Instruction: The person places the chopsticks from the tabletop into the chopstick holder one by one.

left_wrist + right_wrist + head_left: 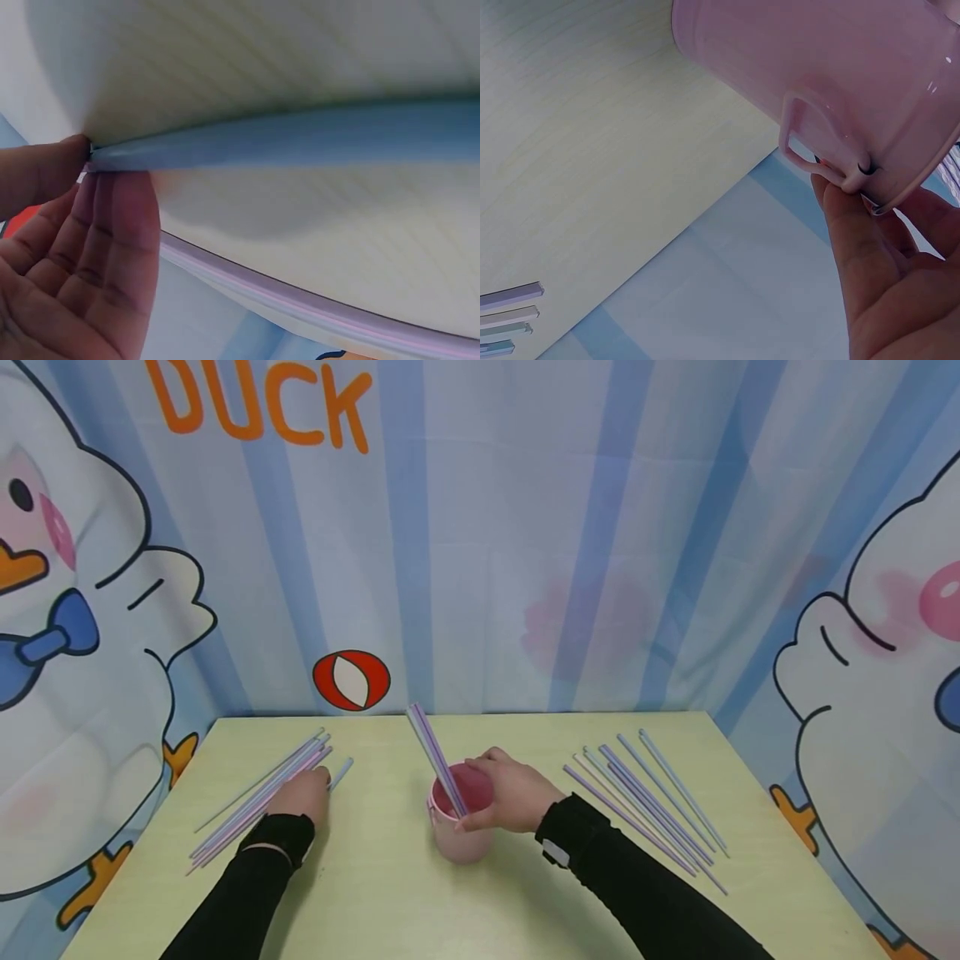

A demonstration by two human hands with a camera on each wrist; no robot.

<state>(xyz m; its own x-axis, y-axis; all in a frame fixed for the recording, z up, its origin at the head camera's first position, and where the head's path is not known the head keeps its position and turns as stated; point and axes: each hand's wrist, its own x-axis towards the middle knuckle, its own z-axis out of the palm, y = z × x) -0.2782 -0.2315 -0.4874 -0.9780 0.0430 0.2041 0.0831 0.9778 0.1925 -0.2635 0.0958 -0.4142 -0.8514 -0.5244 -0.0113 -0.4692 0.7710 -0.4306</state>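
Note:
Near the middle of the table stands a small pink bucket (461,845), with several purple and blue straws (435,753) leaning in it toward the back left. My right hand (517,792) grips its rim from the right, and in the right wrist view the fingertips sit beside the bucket's side loop (789,135). At the left, my left hand (302,795) pinches the end of a light blue straw (285,139) between thumb and fingers. That straw lies just right of a loose bunch of pastel straws (247,814), which the left hand and forearm partly cover.
Several more straws (652,797) are spread on the right side of the pale yellow table (375,902), beyond the right forearm. A duck-print curtain (487,527) hangs behind the table's back edge and along both sides.

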